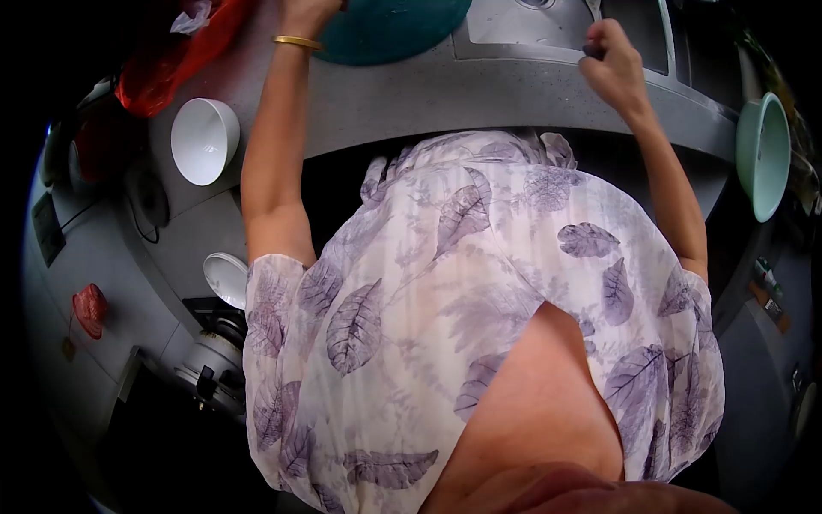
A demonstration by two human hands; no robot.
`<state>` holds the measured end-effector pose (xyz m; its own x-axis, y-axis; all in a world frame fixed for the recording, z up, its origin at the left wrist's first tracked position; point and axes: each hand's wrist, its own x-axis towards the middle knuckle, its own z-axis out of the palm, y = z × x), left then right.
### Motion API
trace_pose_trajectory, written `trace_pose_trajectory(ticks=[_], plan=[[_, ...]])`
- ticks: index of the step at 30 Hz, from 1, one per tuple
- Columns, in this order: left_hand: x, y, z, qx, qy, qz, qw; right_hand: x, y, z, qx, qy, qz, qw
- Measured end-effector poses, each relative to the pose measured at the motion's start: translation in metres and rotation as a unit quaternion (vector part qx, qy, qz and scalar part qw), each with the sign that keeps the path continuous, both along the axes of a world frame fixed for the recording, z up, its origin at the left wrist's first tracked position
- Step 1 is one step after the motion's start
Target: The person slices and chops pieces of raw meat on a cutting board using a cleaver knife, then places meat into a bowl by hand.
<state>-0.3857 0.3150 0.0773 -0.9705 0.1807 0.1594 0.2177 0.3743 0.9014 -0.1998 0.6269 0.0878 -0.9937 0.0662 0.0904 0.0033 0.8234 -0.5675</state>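
My right hand is closed round a slim metal utensil over the sink's front rim. Its silvery end sticks out above my fist, and something dark shows beside my fingers; I cannot make out its exact kind. My left hand, with a gold bangle at the wrist, is at the top edge of the view, by a round teal board or basin lid on the counter. The fingers of that hand are cut off by the frame, so its grip is hidden.
A steel sink is set in the grey counter. On the left are a red plastic bag, a white bowl, a white dish and a pot. A pale green basin stands at the right.
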Motion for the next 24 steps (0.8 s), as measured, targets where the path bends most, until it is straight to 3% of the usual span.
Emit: trace_pose_trajectory(ticks=[1,3,4,7,8,10,12,15,19,21,22,24], plan=[[0.002,0.003,0.002,-0.074,0.146,0.002,0.987,0.000,0.004,0.005,-0.037,-0.019,-0.043,0.998],[0.026,0.011,-0.003,-0.231,0.255,-0.011,0.939,0.002,0.006,0.025,-0.113,-0.061,-0.128,0.984],[0.036,0.015,-0.007,-0.308,0.306,-0.017,0.901,-0.001,0.009,0.027,-0.161,-0.031,-0.093,0.982],[0.078,0.015,-0.013,-0.239,0.232,-0.173,0.927,-0.017,-0.017,0.059,-0.316,-0.010,-0.143,0.938],[0.084,0.011,-0.014,-0.223,0.219,-0.157,0.937,-0.019,-0.022,0.061,-0.329,0.005,-0.152,0.932],[0.093,-0.003,-0.016,-0.190,0.190,-0.129,0.955,-0.021,-0.023,0.062,-0.330,-0.011,-0.159,0.930],[0.097,-0.027,-0.014,-0.175,0.008,-0.095,0.980,-0.021,-0.017,0.055,-0.311,-0.012,-0.156,0.938],[0.087,-0.064,-0.032,-0.192,0.194,-0.094,0.958,-0.023,-0.012,0.047,-0.269,-0.040,-0.164,0.948],[0.096,-0.080,-0.035,-0.183,0.112,0.028,0.976,-0.019,-0.001,0.035,-0.218,-0.078,-0.174,0.957],[0.099,-0.085,-0.037,-0.154,0.083,0.072,0.982,-0.005,0.016,0.025,-0.126,-0.105,-0.152,0.975],[0.098,-0.085,-0.037,-0.161,0.098,0.064,0.980,-0.001,0.020,0.023,-0.080,-0.114,-0.140,0.980],[0.090,-0.085,-0.038,-0.174,0.132,0.052,0.975,-0.003,0.018,0.025,-0.113,-0.105,-0.141,0.978]])
